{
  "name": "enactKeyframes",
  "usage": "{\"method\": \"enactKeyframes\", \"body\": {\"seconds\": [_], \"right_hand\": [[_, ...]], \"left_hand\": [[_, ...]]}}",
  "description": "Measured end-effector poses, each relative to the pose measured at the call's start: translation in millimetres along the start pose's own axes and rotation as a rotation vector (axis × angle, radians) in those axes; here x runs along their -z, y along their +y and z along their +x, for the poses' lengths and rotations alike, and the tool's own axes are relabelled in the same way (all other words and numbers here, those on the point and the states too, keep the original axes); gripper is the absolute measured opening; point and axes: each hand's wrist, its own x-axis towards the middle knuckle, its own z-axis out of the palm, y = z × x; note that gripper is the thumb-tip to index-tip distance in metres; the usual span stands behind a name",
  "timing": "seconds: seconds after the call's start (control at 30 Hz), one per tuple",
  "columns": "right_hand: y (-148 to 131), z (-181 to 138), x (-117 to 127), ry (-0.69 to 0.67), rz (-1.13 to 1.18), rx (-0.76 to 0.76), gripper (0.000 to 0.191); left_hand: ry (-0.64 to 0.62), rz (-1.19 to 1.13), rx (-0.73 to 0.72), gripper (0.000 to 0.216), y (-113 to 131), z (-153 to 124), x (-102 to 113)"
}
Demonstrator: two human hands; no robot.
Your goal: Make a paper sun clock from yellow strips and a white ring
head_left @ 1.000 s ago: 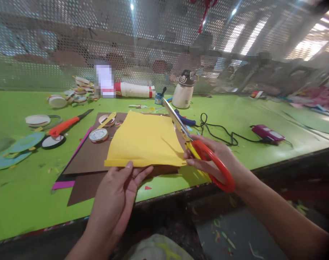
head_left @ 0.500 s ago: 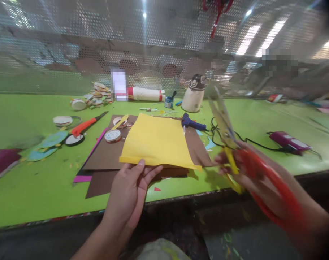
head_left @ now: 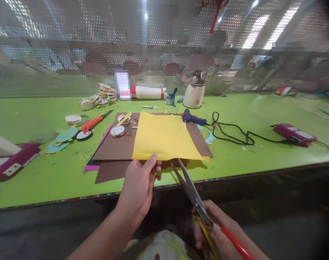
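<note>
Grip: left hand [head_left: 138,184] pinches yellow paper [head_left: 164,137] near edge, mid-frame on table [head_left: 45,177]; right hand [head_left: 215,229] clasps scissors [head_left: 193,195], lower centre. Tip near thumb: nick risk, sheet could slip.

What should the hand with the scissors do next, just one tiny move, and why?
Probably nudge the scissors forward so their blades meet the near edge of the yellow paper. The left hand pinches that edge, and the right hand aims the blade tips at it just beside the thumb, so steer a little away from the thumb.
</note>
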Motion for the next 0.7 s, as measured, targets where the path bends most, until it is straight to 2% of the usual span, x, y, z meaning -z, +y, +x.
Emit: {"method": "enactKeyframes", "body": {"seconds": [0.07,0.2,0.5,0.7], "right_hand": [[4,8,-7,0.042,0.069,-0.003,0.049],[13,23,-16,0.022,0.160,-0.061,0.056],[-3,24,-32,0.145,0.128,0.030,0.053],[0,25,-36,0.193,0.089,0.052,0.050]], "left_hand": [[-0.002,0.026,0.012,0.013,-1,-2,1],[-0.037,0.010,0.016,0.014,-3,-5,0],[-0.095,-0.070,0.040,0.025,-5,-7,-4],[-0.087,-0.101,0.064,0.025,-5,-8,-4]]}}
